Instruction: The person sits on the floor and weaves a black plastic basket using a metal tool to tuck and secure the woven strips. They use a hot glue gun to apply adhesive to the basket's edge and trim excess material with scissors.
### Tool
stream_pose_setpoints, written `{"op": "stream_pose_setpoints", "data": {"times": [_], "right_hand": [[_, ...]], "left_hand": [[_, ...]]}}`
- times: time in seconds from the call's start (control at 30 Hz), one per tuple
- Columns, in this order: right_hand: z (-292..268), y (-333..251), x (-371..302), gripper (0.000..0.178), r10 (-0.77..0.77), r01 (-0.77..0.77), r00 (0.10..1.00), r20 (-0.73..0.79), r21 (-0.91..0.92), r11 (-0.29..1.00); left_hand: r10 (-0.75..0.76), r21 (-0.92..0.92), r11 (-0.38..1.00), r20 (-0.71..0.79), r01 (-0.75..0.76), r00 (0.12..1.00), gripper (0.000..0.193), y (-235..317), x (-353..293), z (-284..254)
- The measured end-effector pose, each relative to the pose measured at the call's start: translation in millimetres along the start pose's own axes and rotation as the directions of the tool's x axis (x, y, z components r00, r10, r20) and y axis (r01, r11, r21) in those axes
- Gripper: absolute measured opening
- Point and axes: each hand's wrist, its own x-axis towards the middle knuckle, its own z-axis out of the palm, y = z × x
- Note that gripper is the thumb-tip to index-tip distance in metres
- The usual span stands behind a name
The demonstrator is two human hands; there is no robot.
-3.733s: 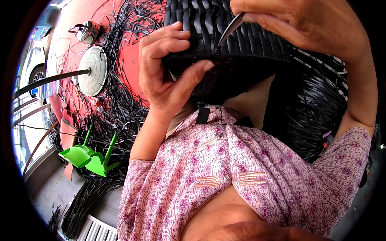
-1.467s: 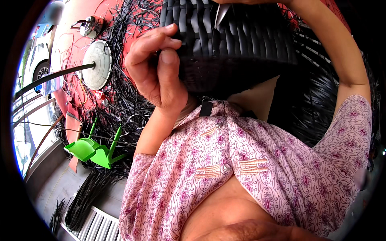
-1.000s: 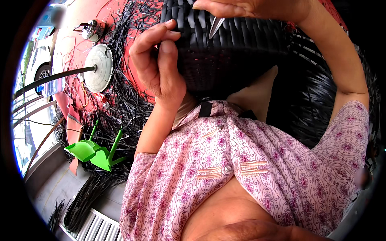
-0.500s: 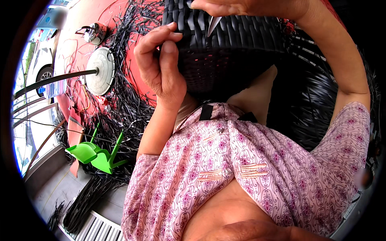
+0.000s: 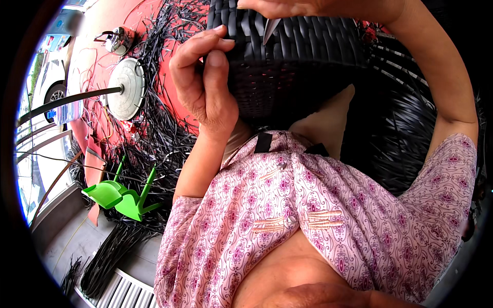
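A black woven basket-like piece (image 5: pixel 308 43) of flat plastic strips stands in front of me at the top of the view. My left hand (image 5: pixel 208 82) is at its left edge, with fingers curled and the thumb bent up near the fingertips; anything pinched there is hidden. Cut off by the upper edge, my right hand (image 5: pixel 308 7) is closed over the top of the weave. From under it sticks the tapered metal tip of a pointed tool (image 5: pixel 270 30), angled down against the strips. The tool's handle is out of sight.
Loose black strips (image 5: pixel 154 113) lie heaped on the red floor to my left. Beyond them are a round grey lid-like disc (image 5: pixel 127 88), a metal kettle (image 5: pixel 119 41) and a green dustpan-like piece (image 5: pixel 110 194). More strips (image 5: pixel 405 133) are bundled at right.
My right hand and the metal tip have shifted slightly left and up along the weave, and the right elbow has moved a little outward. My left hand stays almost in place.
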Motion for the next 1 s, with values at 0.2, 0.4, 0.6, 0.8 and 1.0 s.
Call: {"op": "stream_pose_setpoints", "data": {"times": [0.2, 0.4, 0.6, 0.8, 1.0], "right_hand": [[-11.9, 1.4, 4.4, 0.033, 0.048, -0.055, 0.997, 0.069, 0.113, 0.992], [-15.0, 5.2, 2.3, 0.032, 0.014, -0.015, 0.999, 0.042, 0.035, 0.999], [-14.9, 1.6, 1.8, 0.029, 0.02, -0.021, 0.998, 0.06, 0.026, 0.999], [-11.5, -0.6, 9.4, 0.027, -0.003, -0.001, 0.999, 0.052, 0.078, 0.997], [-18.9, -4.6, 2.3, 0.032, 0.033, -0.043, 0.997, 0.074, 0.128, 0.991]], "left_hand": [[-0.002, -0.029, 1.0, 0.01, 0.003, 1.0, 0.019, -3.7, 2.0, 2.9], [-0.007, -0.036, 0.999, -0.005, 0.007, 1.0, 0.019, -1.9, 1.0, 2.8], [-0.011, -0.068, 0.998, 0.016, 0.012, 1.0, 0.019, -7.8, 5.5, 6.9], [0.002, -0.028, 1.0, -0.004, -0.002, 1.0, 0.019, 1.6, 0.1, 1.4], [0.008, -0.055, 0.998, 0.011, -0.007, 1.0, 0.018, -2.2, 3.8, 5.7]]}}
